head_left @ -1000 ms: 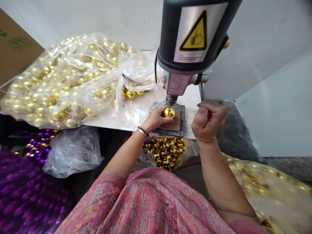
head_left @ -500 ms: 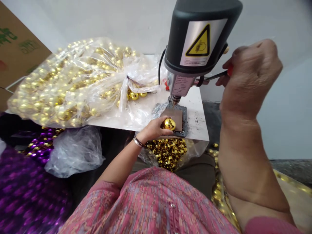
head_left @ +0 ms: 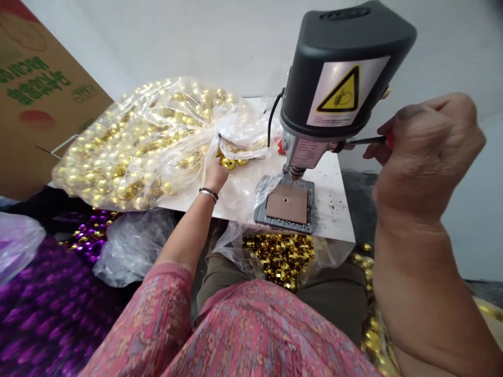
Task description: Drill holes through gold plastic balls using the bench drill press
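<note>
One carton (head_left: pixel 47 110) stands at far left, above a purple bag (head_left: pixel 51 309) and a crumpled clear bag (head_left: pixel 133 246). Right of the carton, a big bag (head_left: pixel 129 144) bulging with gold lies across the white table (head_left: pixel 334 183). The left hand (head_left: pixel 215 175) is near this bag's gathered neck, fingers curled and tips hidden, so I cannot tell whether they pinch anything. Gold balls (head_left: pixel 228 163) lie just beside its knuckles, on their right; contact is unclear. Farther right, a brown pad (head_left: pixel 286 207) with one hole lies on the grey base (head_left: pixel 310 196), under the drill (head_left: pixel 338 89). Gold pieces (head_left: pixel 279 256) fill plastic below the front edge. At right, the right hand (head_left: pixel 428 152) is curled around the lever's red knob (head_left: pixel 390 140), well apart from the balls
</note>
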The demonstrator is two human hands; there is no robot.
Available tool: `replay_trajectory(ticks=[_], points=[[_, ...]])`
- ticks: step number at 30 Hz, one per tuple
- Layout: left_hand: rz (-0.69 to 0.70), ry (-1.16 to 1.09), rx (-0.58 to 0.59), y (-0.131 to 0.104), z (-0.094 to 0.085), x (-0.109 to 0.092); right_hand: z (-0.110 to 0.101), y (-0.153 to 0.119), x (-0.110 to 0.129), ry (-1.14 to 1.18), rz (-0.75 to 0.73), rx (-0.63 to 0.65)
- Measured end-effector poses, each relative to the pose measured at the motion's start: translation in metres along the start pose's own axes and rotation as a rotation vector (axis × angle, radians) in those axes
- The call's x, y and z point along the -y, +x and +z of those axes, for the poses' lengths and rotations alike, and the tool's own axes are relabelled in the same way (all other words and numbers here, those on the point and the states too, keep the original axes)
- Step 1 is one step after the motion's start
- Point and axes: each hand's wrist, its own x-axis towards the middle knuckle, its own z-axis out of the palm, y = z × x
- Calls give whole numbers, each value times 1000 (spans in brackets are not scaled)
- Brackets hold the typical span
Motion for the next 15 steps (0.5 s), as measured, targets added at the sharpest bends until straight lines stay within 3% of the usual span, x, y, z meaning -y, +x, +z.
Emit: replay_trajectory(ticks=[4, 7, 12, 15], points=[[68, 327, 36, 14, 7, 4, -6, -5, -1, -8, -49, 72], [-1, 480, 125, 15, 15, 2, -8, -8, -1, -3, -59, 74], [-81, 617, 161, 22, 16, -5, -9, -11, 2, -8, -65, 95], [-45, 548, 240, 11, 7, -9, -9, -11, 2, -11, -65, 96]])
